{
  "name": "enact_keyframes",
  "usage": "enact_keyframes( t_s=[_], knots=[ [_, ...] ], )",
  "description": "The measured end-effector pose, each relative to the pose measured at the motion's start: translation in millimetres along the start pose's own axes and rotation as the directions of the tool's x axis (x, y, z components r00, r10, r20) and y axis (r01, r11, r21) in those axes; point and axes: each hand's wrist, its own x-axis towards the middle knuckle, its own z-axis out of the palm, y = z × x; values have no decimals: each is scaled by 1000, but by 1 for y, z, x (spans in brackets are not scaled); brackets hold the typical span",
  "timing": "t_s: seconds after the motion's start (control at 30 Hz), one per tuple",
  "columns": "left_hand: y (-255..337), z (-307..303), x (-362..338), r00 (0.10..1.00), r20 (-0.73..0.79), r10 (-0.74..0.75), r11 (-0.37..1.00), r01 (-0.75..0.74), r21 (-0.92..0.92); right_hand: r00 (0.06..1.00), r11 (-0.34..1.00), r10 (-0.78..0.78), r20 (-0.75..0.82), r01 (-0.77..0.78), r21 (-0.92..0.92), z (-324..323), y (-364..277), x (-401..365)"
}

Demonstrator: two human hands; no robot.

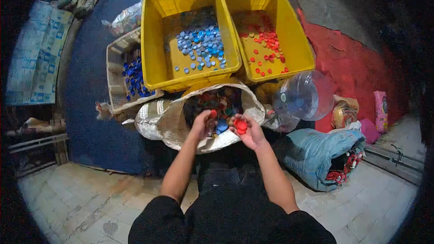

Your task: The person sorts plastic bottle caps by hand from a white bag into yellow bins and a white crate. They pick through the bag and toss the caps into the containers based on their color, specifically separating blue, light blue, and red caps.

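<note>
Tiled floor [90, 198], with a dark blue mat [90, 108] behind the bins and a red wall on the right. The person is seated, with both forearms reaching forward.

- An open sack [181, 122] sits right in front of the knees, mouth up, with mixed caps [221, 101] inside. Both hands are over its near rim.
- Left hand [202, 125]: fingers pinched narrow on one red cap [212, 113], just above the pile.
- Right hand [249, 133]: palm up and cupped, holding a small clutch of red caps [241, 125]. It sits at the sack's near-right rim, close beside the left hand but not touching it.
- Past the sack's far rim are two yellow crates side by side, walls touching, long axes running away from the person.
 - Left yellow crate [153, 31]: light-blue caps [201, 45].
 - Right yellow crate [289, 27]: loose red caps [266, 42], thin on its floor.
- Key geometry: the red-cap crate lies forward and slightly right of both hands, and its near edge is just beyond the sack. The right hand is nearer to it. From the left hand, the line to that crate runs over the sack and past the crates' shared near corners.
- A beige basket [113, 72] of dark blue caps [133, 76] sits against the left crate's left wall, closer to the left hand.
- Off to the right: a clear jug [303, 94] lies on its side, and a blue sack [312, 153] lies on the floor.
</note>
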Motion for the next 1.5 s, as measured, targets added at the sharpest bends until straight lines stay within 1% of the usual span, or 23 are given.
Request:
enact_keyframes(
  t_s=[0.07, 0.17, 0.2, 0.27, 0.3, 0.33, 0.43, 0.53, 0.57, 0.63, 0.8, 0.87, 0.97, 1.0, 1.03, 1.07, 1.17, 1.2, 1.27, 1.33, 1.4, 1.43, 1.5],
  knots=[
    [-31, 22, -16, 996, 43, 74, 920, -52, -388, 997, 998, 46, -55, -48, -35, -9, 4, -13],
    [-44, 58, -31, 998, 54, -30, 875, 53, -481, 990, 994, 99, -99, -94, 53, -21, 8, -23],
    [-50, 61, -21, 990, 138, -42, 880, 102, -464, 986, 993, 109, -124, -101, 63, -23, 3, -20],
    [-29, 104, -14, 993, 95, -66, 931, 96, -353, 998, 994, 28, -64, -22, 105, -32, -16, 0],
    [-5, 131, -14, 978, 211, 5, 953, 59, -297, 996, 997, -82, -27, 81, -14, -5, -39, -3],
    [21, 169, -20, 989, 126, 75, 975, -46, -218, 963, 954, -268, 41, 271, -126, 34, -61, -9],
    [79, 206, 6, 922, 340, 187, 977, -212, 39, 880, 888, -459, 118, 457, 46, 76, -114, -11],
    [113, 234, -6, 965, 148, 218, 970, -231, 76, 940, 938, -340, 18, 340, -65, 70, -126, -4],
    [114, 228, -1, 963, 149, 224, 969, -236, 68, 946, 952, -302, -114, 295, -77, 57, -120, 4],
    [104, 190, 20, 941, 33, 337, 937, -338, 90, 962, 965, -244, -120, 229, -127, 30, -98, 5],
    [34, 50, 13, 973, -141, 185, 982, -178, 65, 985, 982, -16, -174, -17, -186, -41, -31, 20],
    [-9, -4, 7, 956, -246, 160, 986, -145, 78, 957, 977, 37, -288, -95, -189, -12, -20, 18],
    [-39, -29, -35, 913, -349, 212, 946, -101, 309, 961, 797, 103, -256, -234, -557, -14, 2, 48],
    [-45, -37, -43, 911, -335, 239, 930, -117, 347, 959, 792, 122, -256, -250, -558, -23, 5, 67],
    [-46, -38, -51, 906, -352, 236, 934, -112, 339, 993, 314, -42, -111, -92, -945, -39, 9, 89],
    [-48, -33, -63, 886, -353, 302, 895, -136, 426, 990, -294, -85, 111, 82, -952, -48, 14, 102],
    [-64, -38, -68, 831, -331, 447, 794, -199, 574, 941, -722, -186, 282, 63, -689, -54, 25, 131],
    [-70, -40, -67, 798, -300, 522, 732, -239, 638, 943, -723, -172, 284, 75, -686, -42, 25, 136],
    [-50, -8, -89, 773, -326, 544, 683, -182, 708, 986, -811, 16, -167, -85, -579, -3, 23, 139],
    [-50, -3, -88, 743, -320, 587, 630, -172, 757, 978, -828, 67, -196, -55, -559, -8, 31, 152],
    [-54, -10, -76, 747, -294, 596, 608, -181, 773, 970, -766, -149, 190, 9, -643, -47, 49, 183],
    [-58, -13, -70, 759, -259, 597, 582, -187, 792, 971, -770, -143, 192, 13, -638, -66, 57, 200],
    [-59, -15, -57, 758, -233, 609, 537, -178, 825, 761, -803, -235, 605, 199, -562, -94, 65, 232]
  ],
)
